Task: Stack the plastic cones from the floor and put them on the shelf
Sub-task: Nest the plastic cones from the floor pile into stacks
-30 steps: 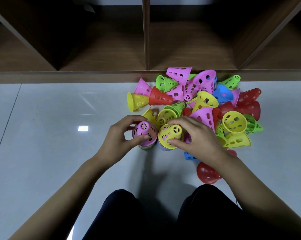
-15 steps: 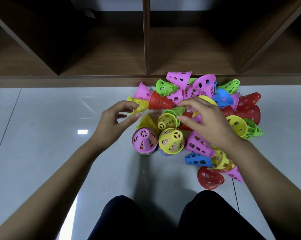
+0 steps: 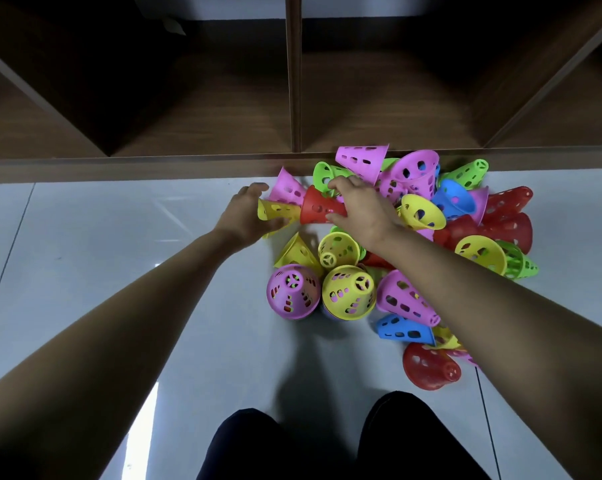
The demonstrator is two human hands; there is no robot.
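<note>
Plastic cones (image 3: 417, 216) lie in a loose heap on the floor (image 3: 119, 271), centre right of the frame, just below the shelf (image 3: 188, 166). A second ago both hands rested on the two upright stacks, pink-topped (image 3: 292, 291) and yellow-topped (image 3: 349, 292). Both have since reached up the frame to the heap's far left edge. The left hand (image 3: 244, 216) curls round a yellow cone (image 3: 277, 210) lying on its side, and the right hand (image 3: 361, 213) closes over a red cone (image 3: 316, 206) beside it. Likely each stack gains one more. Most cones remain loose, and none is on the shelf.
</note>
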